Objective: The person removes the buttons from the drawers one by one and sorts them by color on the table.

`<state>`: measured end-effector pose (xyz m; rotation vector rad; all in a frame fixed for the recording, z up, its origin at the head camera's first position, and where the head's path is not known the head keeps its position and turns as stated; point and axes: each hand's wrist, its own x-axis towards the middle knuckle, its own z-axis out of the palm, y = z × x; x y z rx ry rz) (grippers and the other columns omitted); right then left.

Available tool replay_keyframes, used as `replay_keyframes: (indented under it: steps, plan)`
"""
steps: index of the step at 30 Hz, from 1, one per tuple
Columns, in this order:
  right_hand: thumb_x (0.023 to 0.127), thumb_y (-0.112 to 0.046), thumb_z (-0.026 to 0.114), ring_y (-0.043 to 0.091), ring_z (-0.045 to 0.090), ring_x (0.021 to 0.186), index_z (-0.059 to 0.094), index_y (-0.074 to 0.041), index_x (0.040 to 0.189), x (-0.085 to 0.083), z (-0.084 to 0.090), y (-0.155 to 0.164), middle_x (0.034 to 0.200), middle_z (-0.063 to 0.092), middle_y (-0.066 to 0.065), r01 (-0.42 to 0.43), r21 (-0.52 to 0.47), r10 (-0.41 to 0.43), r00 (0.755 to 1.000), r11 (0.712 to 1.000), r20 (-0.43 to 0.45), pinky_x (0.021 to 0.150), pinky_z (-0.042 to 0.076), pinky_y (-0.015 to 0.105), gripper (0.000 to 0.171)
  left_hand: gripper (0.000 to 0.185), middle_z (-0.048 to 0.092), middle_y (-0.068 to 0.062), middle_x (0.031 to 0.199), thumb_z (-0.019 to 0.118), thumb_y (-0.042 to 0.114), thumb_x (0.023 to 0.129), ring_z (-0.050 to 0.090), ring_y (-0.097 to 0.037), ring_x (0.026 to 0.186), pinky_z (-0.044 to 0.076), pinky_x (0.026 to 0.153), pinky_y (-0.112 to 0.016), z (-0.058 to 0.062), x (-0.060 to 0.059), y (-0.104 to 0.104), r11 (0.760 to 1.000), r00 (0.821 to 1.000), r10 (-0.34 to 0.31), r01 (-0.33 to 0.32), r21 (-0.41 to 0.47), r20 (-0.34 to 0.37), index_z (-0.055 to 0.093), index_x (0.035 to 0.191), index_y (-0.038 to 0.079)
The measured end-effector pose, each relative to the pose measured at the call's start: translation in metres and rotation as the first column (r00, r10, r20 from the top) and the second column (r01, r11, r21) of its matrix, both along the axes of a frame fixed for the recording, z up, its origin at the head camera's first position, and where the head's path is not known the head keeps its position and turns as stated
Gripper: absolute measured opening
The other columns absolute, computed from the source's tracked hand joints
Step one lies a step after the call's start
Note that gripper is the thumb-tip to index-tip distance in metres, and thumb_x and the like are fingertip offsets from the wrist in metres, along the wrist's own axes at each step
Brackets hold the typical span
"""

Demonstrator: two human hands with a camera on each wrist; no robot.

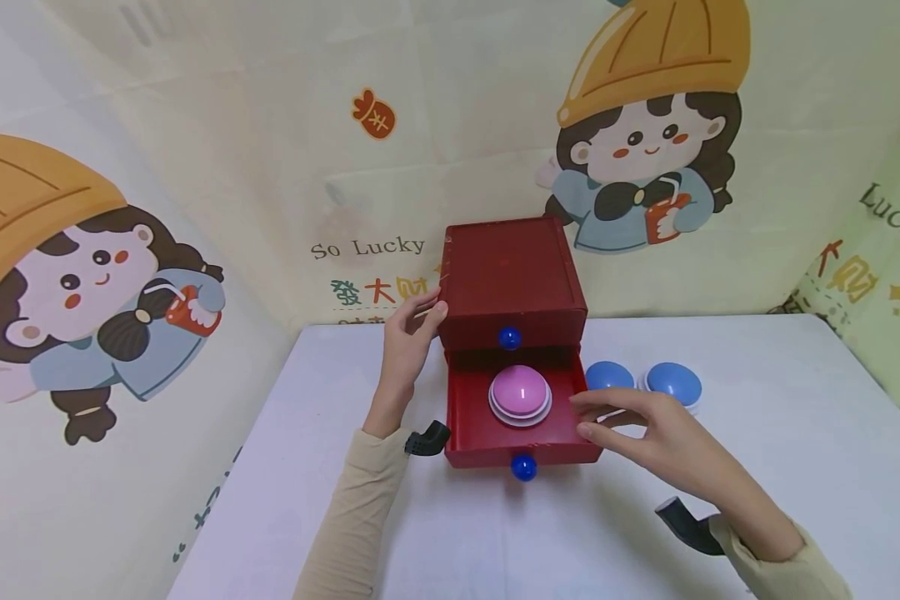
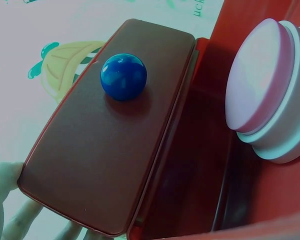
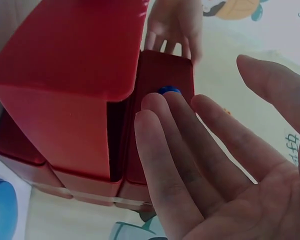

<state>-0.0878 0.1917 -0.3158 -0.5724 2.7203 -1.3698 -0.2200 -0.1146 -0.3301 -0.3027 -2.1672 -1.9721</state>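
Steadying the red drawer box [image 1: 512,279] w/ our left hand [image 1: 412,337], fingers straight vs. its side. Our right hand [image 1: 645,433] hovers spread, holding nothing, beside the open bottom drawer [image 1: 495,437] w/ the pink dome button [image 1: 521,393].

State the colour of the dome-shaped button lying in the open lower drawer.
Pink, on a white base: the dome button shows best in the head view.

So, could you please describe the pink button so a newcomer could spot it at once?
Start at the red two-drawer box standing at the back of the white table. Its lower drawer is pulled out, and the pink button sits inside. It is the only pink dome; the two blue buttons lie outside, beside the box.
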Motion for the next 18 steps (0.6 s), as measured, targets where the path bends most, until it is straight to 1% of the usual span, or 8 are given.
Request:
replay_keyframes:
  steps: [3,9,13,18]
  plan:
    - [0.089,-0.033,0.074,0.016,0.069,0.099,0.070,-0.021,0.122,-0.005,-0.001,-0.001,0.118,0.070,0.001,-0.002,0.003,0.002,1.000,1.000,-0.005,0.078,0.057,0.022,0.035,0.040,0.063,-0.003,0.127,0.066,0.035,0.096,0.063,-0.021,0.115,0.055,0.094,-0.034,0.000,0.000,0.000,1.000,1.000,-0.002,0.002,0.001,0.003,0.063,0.133,0.021]
    - [0.087,-0.034,0.076,0.024,0.068,0.103,0.067,-0.016,0.126,-0.013,-0.002,-0.003,0.121,0.068,0.003,0.005,0.042,-0.004,1.000,0.999,-0.017,0.081,0.060,0.033,0.044,0.040,0.062,-0.005,0.129,0.065,0.034,0.096,0.063,-0.022,0.116,0.054,0.096,-0.037,0.001,0.000,0.000,1.000,1.000,-0.006,0.006,0.001,0.014,0.062,0.133,0.020]
    - [0.087,-0.033,0.077,0.027,0.067,0.105,0.067,-0.014,0.126,-0.018,-0.002,-0.003,0.122,0.068,0.005,-0.007,0.053,0.009,0.999,0.999,-0.034,0.082,0.060,0.036,0.045,0.041,0.061,-0.007,0.131,0.065,0.033,0.096,0.063,-0.025,0.117,0.054,0.097,-0.039,0.001,-0.001,0.001,1.000,1.000,-0.007,0.007,0.007,0.016,0.062,0.134,0.017]
    - [0.087,-0.032,0.077,0.027,0.065,0.108,0.065,-0.012,0.128,-0.024,-0.004,-0.004,0.122,0.068,0.007,-0.034,0.067,0.039,0.997,0.997,-0.065,0.086,0.058,0.044,0.047,0.039,0.063,-0.004,0.128,0.066,0.033,0.096,0.064,-0.022,0.115,0.055,0.095,-0.036,0.001,-0.001,0.001,1.000,1.000,0.002,-0.002,0.005,0.009,0.063,0.132,0.020]
